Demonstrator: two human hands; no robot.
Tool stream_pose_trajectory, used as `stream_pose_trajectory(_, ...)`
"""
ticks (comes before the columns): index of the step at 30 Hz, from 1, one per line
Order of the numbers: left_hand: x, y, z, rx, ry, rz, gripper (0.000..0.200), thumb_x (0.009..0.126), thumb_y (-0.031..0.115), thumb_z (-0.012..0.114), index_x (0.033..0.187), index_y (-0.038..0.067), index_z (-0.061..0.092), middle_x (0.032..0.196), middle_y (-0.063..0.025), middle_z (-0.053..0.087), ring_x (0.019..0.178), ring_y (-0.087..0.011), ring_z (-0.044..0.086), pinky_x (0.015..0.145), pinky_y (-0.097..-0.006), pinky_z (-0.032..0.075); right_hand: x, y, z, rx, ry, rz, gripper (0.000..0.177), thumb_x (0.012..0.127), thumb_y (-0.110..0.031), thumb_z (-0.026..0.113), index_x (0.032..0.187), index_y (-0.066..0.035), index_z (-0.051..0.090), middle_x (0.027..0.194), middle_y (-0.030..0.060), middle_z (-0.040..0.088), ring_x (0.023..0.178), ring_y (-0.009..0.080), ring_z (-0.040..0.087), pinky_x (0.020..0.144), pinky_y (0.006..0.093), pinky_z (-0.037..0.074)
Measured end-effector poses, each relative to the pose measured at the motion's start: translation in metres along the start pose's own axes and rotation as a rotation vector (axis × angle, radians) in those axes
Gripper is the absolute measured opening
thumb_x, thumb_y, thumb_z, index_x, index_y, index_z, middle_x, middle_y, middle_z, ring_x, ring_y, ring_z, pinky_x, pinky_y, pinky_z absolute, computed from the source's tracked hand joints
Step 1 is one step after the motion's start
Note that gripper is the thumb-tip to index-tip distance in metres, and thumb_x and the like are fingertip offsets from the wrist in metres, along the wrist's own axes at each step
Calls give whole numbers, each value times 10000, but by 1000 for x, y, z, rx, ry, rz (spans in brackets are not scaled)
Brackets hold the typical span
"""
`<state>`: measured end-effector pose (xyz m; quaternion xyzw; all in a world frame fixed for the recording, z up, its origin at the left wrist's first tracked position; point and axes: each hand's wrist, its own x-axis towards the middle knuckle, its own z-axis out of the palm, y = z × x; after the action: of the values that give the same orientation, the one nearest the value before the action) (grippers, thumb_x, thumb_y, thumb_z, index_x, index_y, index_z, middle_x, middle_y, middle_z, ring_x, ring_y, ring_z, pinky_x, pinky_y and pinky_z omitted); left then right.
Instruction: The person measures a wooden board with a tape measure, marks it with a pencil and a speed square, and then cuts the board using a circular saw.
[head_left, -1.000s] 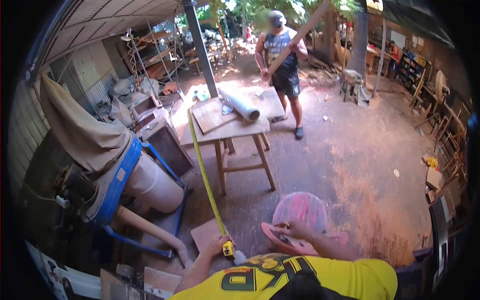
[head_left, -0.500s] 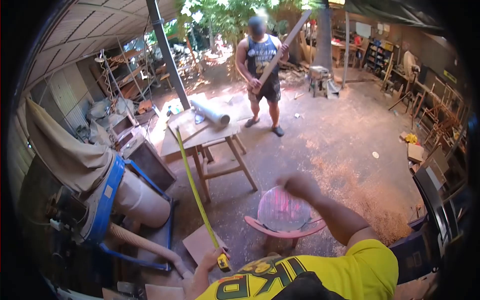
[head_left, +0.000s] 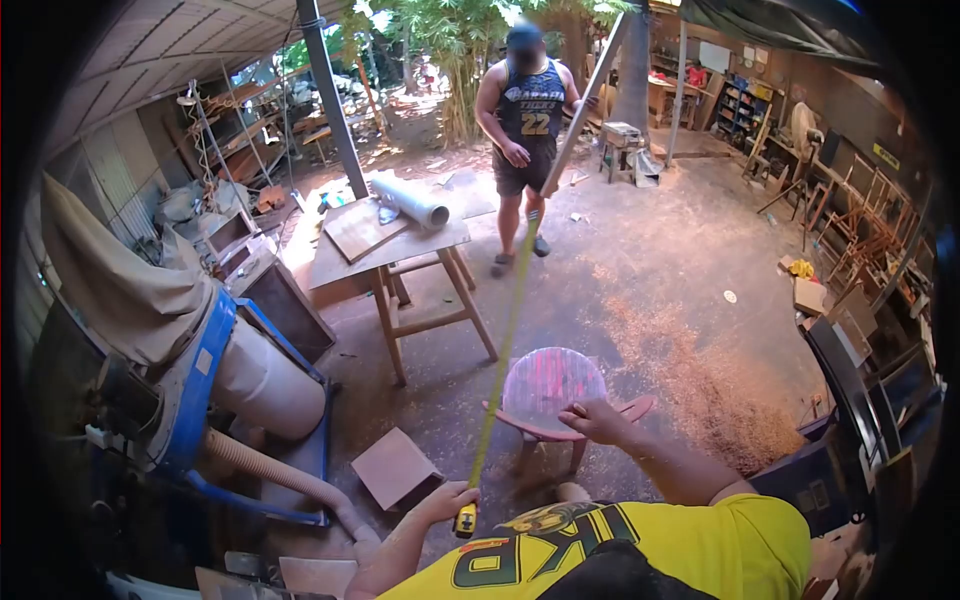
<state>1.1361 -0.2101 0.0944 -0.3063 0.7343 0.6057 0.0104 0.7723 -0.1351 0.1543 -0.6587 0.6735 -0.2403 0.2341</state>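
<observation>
I see my left hand (head_left: 445, 500) at the lower middle of the frame, clenched round the yellow tape case (head_left: 465, 521). The blade (head_left: 505, 360) runs out of it, up the frame and a little to the right. It passes just left of the pink chair (head_left: 552, 385) and right of the surface (head_left: 400, 250). That long axis points at the foot of the plank (head_left: 585, 95) that a person (head_left: 525, 110) holds on end at upper centre. The blade's tip lies near that foot, but I cannot tell whether they touch.

My right hand (head_left: 598, 420) sits to the right of the blade, clear of it, over the chair's near rim with the fingers bent. I cannot tell whether it grips the rim or only rests there. The left hand is the nearer one to the tape, and the case is already in it.
</observation>
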Motion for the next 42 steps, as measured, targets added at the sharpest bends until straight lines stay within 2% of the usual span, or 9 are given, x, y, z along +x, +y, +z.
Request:
stream_pose_trajectory(2,14,16,13,10,-30,-3,327,960,295,479,854,23,625,779,-46,650,748,-152,600,716,-308,469,6,-10,14,629,155,82,323,918,-356,572,926,-43,652,614,18,517,580,94,484,530,274,401)
stream_pose_trajectory(8,58,85,52,99,-118,-72,326,966,296,491,834,31,626,762,-32,617,744,-137,552,713,-303,455,14,1,-24,1007,58,222,306,936,-316,557,952,-23,641,613,-43,467,508,47,416,461,216,307)
stream_pose_trajectory(11,85,100,70,13,-113,-107,312,966,290,493,840,36,623,773,-12,610,741,-113,543,714,-288,451,14,34,-44,1147,44,128,277,950,-288,539,904,-36,646,588,-48,456,478,44,392,435,217,281)
stream_pose_trajectory(21,121,117,147,-427,2,-305,228,923,293,559,959,70,589,834,2,575,769,-83,547,685,-244,455,35,146,-108,1225,141,165,273,950,-240,522,803,-37,630,521,-21,438,418,73,384,390,250,266)
stream_pose_trajectory(27,94,125,187,-657,183,-315,329,972,304,451,913,38,634,820,-45,626,719,-120,601,650,-269,491,52,175,-125,1116,158,86,268,963,-233,500,815,-50,629,498,-23,416,375,75,343,369,238,254)
stream_pose_trajectory(33,70,102,226,-680,278,-337,336,972,312,467,947,23,637,829,-48,629,745,-110,602,675,-260,488,30,137,-115,1205,-107,46,248,959,-245,517,929,-21,617,553,-38,394,408,70,346,377,224,251)
stream_pose_trajectory(37,34,69,264,-756,383,-281,345,984,290,444,944,-11,608,801,-83,625,684,-168,628,635,-287,529,13,99,-101,999,-176,-57,244,946,-253,542,979,-23,619,607,-20,466,475,69,419,423,228,307)
stream_pose_trajectory(39,8,28,303,-988,672,-229,335,978,286,452,934,-10,603,790,-93,620,675,-172,621,631,-294,530,1,74,-94,846,-112,-182,240,936,-239,561,1015,-18,612,664,-11,515,557,68,484,490,230,370)
stream_pose_trajectory(42,-58,107,350,-1215,812,-186,313,963,295,485,971,1,591,869,-74,589,754,-139,566,714,-259,469,-25,27,-93,918,-29,-239,228,927,-202,578,1030,0,597,736,3,563,660,68,536,570,222,420)
